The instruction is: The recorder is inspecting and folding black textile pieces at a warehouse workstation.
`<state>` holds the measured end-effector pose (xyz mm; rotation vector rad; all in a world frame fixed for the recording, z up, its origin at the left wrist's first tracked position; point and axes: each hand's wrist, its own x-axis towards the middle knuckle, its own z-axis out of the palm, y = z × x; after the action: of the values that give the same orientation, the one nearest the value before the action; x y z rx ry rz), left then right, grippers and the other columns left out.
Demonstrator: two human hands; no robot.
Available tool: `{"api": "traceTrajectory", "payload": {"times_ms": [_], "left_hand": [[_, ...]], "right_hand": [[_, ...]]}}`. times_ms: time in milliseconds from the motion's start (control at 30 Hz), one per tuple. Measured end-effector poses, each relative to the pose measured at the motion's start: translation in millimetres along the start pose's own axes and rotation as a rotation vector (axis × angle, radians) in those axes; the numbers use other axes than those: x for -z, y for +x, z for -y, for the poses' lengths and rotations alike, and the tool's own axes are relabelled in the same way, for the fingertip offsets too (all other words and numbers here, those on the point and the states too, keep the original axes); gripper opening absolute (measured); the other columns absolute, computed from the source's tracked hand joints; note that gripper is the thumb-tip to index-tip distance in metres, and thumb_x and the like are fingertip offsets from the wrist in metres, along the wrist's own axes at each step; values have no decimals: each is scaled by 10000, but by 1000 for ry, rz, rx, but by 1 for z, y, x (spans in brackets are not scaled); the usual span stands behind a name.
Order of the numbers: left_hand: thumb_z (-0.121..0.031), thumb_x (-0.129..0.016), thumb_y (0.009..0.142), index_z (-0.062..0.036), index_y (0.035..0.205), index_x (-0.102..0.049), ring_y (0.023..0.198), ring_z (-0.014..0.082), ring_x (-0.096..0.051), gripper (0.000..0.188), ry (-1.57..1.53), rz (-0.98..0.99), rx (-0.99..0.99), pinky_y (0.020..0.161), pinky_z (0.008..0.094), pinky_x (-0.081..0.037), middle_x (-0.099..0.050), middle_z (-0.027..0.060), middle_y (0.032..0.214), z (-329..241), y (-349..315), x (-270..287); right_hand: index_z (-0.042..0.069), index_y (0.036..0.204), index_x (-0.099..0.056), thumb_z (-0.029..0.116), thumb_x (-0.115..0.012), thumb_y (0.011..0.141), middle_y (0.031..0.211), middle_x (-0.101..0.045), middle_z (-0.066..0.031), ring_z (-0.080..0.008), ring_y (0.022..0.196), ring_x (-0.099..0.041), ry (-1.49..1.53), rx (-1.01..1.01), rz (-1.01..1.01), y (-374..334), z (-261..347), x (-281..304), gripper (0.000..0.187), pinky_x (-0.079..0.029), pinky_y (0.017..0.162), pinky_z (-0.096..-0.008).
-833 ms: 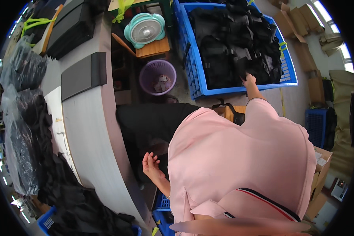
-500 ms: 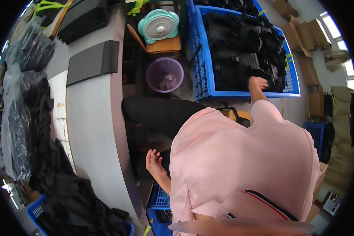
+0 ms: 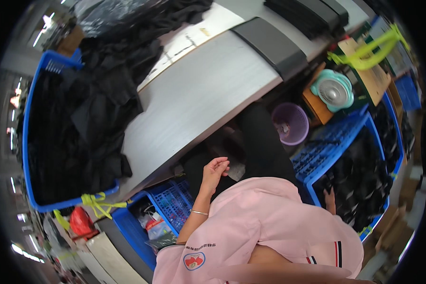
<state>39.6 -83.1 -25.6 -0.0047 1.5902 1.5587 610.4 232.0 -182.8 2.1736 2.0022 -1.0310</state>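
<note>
My left hand (image 3: 216, 170) hovers over my lap beside the grey worktable (image 3: 199, 104). Its fingers are loosely bent, with nothing visible in them. A bracelet circles that wrist. To the right, my right hand (image 3: 330, 199) reaches over the near side of a blue crate (image 3: 312, 182), next to black fabric pieces (image 3: 359, 175) heaped inside. Two of its fingertips show apart, with no item seen between them; the rest of the hand is hard to make out.
A purple basket (image 3: 291, 124) and a turquoise fan (image 3: 334, 91) on a wooden stool stand beyond the crate. Black flat panels (image 3: 274, 45) lie on the table. At left, another blue crate (image 3: 28, 156) holds black cloth; a smaller blue basket (image 3: 168, 208) sits below.
The view has swung left, bringing the left crate of black cloth fully in. My left hand's fingers have drawn closer together. My right hand remains at the right crate.
</note>
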Motion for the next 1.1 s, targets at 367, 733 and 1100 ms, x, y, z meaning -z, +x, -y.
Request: {"api": "traceTrajectory", "payload": {"times_ms": [367,733,1100], "left_hand": [[34,-682,775,-71,1123,-681,1063,282,-606,363,946,-1276,-1231,966,368,-450,-680,114,1077,-214,72,133],[-79,-656,934,-50,1042,-624,798,163,-590,116,179,-776,-1089,715,306,-488,-648,34,966,-239,81,155],[-207,-481,1046,35,1144,-570,1017,241,-676,276,-824,-229,-355,864,328,-556,-667,170,1123,-122,24,29]], "right_hand": [[16,1099,-652,117,-597,864,1017,-704,-233,-394,969,-695,-702,-77,-96,12,175,69,262,-568,787,-491],[77,1201,-628,121,-519,944,1082,-693,-181,-357,964,-675,-399,973,-178,-85,449,-27,283,-543,792,-436],[-17,947,-708,48,-718,819,1017,-689,-178,-300,884,-684,1027,1548,1237,-271,617,5,144,-547,767,-348]]}}
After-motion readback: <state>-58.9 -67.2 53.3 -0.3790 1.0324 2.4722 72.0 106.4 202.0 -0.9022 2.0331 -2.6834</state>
